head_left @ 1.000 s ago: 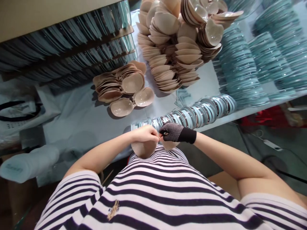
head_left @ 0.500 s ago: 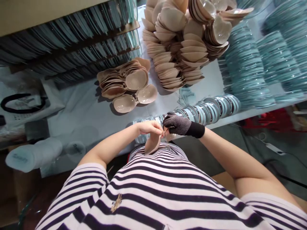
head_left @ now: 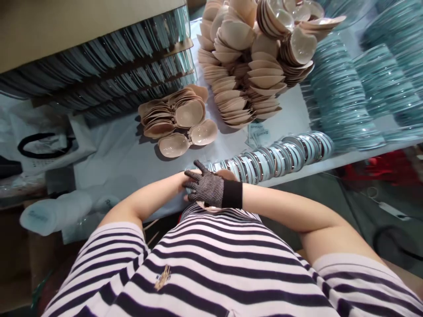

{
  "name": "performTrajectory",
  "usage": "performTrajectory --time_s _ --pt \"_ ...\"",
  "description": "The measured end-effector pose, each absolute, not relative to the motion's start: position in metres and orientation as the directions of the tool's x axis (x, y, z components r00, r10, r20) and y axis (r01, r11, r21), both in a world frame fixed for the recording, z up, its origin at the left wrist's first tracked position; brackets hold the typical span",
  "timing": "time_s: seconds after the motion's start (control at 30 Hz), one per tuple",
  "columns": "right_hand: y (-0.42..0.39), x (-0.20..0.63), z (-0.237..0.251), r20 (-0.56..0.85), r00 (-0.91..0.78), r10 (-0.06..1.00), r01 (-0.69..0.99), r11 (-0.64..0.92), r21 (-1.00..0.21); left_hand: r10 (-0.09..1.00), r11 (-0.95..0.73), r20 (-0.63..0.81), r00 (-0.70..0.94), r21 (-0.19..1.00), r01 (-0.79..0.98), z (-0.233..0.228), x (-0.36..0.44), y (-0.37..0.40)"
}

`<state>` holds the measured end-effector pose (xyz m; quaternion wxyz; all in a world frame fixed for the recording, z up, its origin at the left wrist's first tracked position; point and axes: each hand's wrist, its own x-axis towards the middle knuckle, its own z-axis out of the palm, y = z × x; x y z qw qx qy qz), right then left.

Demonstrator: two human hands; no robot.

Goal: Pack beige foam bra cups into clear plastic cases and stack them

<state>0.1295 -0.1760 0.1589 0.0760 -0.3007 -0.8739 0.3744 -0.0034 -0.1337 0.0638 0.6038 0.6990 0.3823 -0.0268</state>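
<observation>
My right hand (head_left: 209, 187), in a black dotted glove, lies across my left hand with its fingers and thumb spread. My bare left hand (head_left: 185, 178) is mostly covered by the glove; its grip is hidden. A beige stick-on bra cup (head_left: 228, 175) shows above the gloved wrist, and a pale cup edge (head_left: 211, 208) shows beneath the glove, close to my striped shirt. How the two parts join is hidden. Just beyond my hands, a row of clear round packages (head_left: 261, 160) lies along the table's front edge.
Open beige bra pairs (head_left: 173, 145) lie beyond my hands, by a stack of more pairs (head_left: 158, 116). Large stacks of cups (head_left: 234, 103) stand at the back. Clear plastic shells (head_left: 343, 97) are piled at right. A box of packages (head_left: 132, 44) stands back left.
My gloved right hand has moved left and now covers my left hand, its fingers spread rather than pinched. The left hand has shifted slightly left. The hanging beige cup is now mostly hidden.
</observation>
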Motion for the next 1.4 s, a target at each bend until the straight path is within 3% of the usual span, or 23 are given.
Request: performTrajectory --time_s 0.07,0.13,0.23,0.3,0.4,0.5,0.6,0.73,0.83,0.9,0.97,1.1,1.23,1.4 --pt "-0.173 0.156 0.159 -0.037 -0.642 0.766 0.637 0.506 -0.582 0.37 0.148 -0.562 0.74 0.822 0.55 0.067 -0.001 -0.13" --pt "-0.176 0.194 0.155 -0.044 -0.346 0.937 0.823 0.281 -0.493 0.226 0.318 -0.608 0.761 0.785 0.532 0.07 -0.001 -0.129" --pt "-0.192 0.236 0.135 -0.292 -0.069 0.954 0.861 -0.091 -0.5 0.068 0.686 -0.666 0.743 0.572 0.449 0.068 0.0 -0.13" --pt "-0.203 0.238 0.119 -0.416 -0.009 0.909 0.859 -0.207 -0.469 0.015 0.837 -0.695 0.719 0.402 0.371 0.066 0.002 -0.133" --pt "-0.207 0.22 0.101 -0.427 -0.018 0.904 0.887 -0.183 -0.424 0.075 0.862 -0.681 0.729 0.412 0.296 0.064 0.012 -0.138" --pt "-0.191 0.224 0.091 -0.378 -0.134 0.916 0.849 -0.091 -0.52 0.141 0.852 -0.657 0.741 0.461 0.246 0.065 0.021 -0.145" --pt "-0.161 0.28 0.078 -0.395 -0.049 0.917 0.768 -0.218 -0.602 0.168 0.861 -0.711 0.683 0.444 0.25 0.063 0.024 -0.152" --pt "-0.116 0.385 0.045 -0.453 0.346 0.822 0.77 -0.525 -0.363 0.156 0.935 -0.762 0.629 0.32 0.155 0.053 0.025 -0.156" --pt "-0.095 0.428 0.013 -0.57 0.412 0.711 0.816 -0.566 -0.116 0.094 0.983 -0.75 0.655 0.173 0.056 0.047 0.029 -0.153" --pt "-0.089 0.434 -0.004 -0.61 0.41 0.678 0.845 -0.535 -0.027 0.109 0.991 -0.715 0.691 0.134 -0.017 0.046 0.035 -0.149" --pt "-0.088 0.433 -0.013 -0.623 0.429 0.654 0.838 -0.546 0.003 0.166 0.986 -0.693 0.701 0.126 -0.109 0.047 0.043 -0.145" --pt "-0.086 0.438 -0.016 -0.699 0.348 0.625 0.828 -0.555 -0.083 0.278 0.953 -0.698 0.66 0.111 -0.284 0.053 0.057 -0.138" --pt "-0.084 0.438 -0.011 -0.68 0.285 0.676 0.859 -0.495 -0.132 0.261 0.941 -0.779 0.569 0.076 -0.329 0.055 0.063 -0.135" --pt "-0.083 0.395 -0.009 -0.631 0.267 0.728 0.938 -0.348 -0.004 0.232 0.941 -0.786 0.573 0.032 -0.337 0.054 0.059 -0.139"
